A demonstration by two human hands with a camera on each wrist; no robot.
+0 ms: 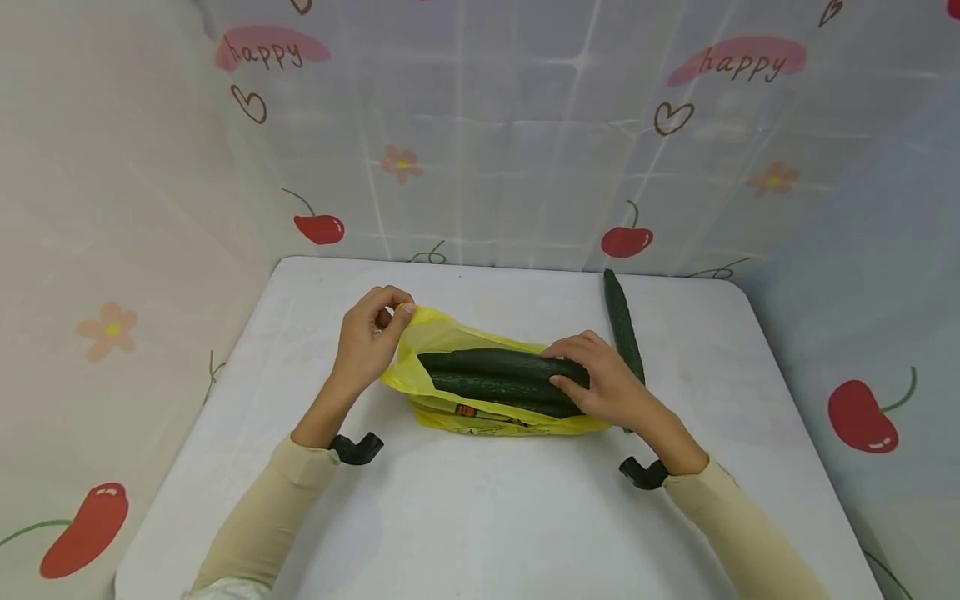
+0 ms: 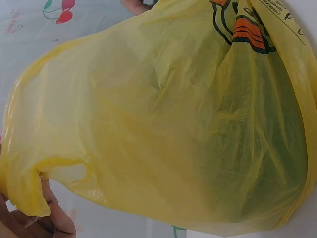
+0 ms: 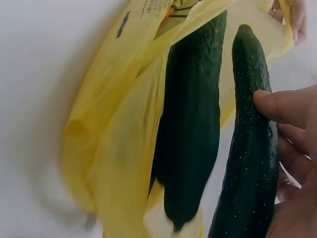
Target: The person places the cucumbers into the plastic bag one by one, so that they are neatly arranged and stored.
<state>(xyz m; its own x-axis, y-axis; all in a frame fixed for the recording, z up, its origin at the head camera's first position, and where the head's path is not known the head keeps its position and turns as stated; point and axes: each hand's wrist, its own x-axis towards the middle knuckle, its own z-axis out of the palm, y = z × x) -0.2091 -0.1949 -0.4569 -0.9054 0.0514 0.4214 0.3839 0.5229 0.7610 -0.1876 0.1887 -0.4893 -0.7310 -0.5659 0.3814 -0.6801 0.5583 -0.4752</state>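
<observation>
A yellow plastic bag [image 1: 431,329] lies on its side across the table, its mouth spread toward the head camera. My left hand [image 1: 371,337] pinches the bag's left end by a handle loop. Dark green cucumbers show in the opening. My right hand [image 1: 607,387] grips the right end of the upper cucumber [image 1: 487,361], thumb on one side and fingers on the other. In the right wrist view, this held cucumber [image 3: 252,144] runs beside another cucumber [image 3: 193,114] inside the bag. Through the thin plastic, the left wrist view shows a green shape; its details are hidden.
One loose cucumber [image 1: 621,317] lies lengthwise on the white table [image 1: 480,517], just behind my right hand. Printed curtains [image 1: 510,167] stand along the back and sides. A black curved piece [image 1: 358,449] sits at each wrist.
</observation>
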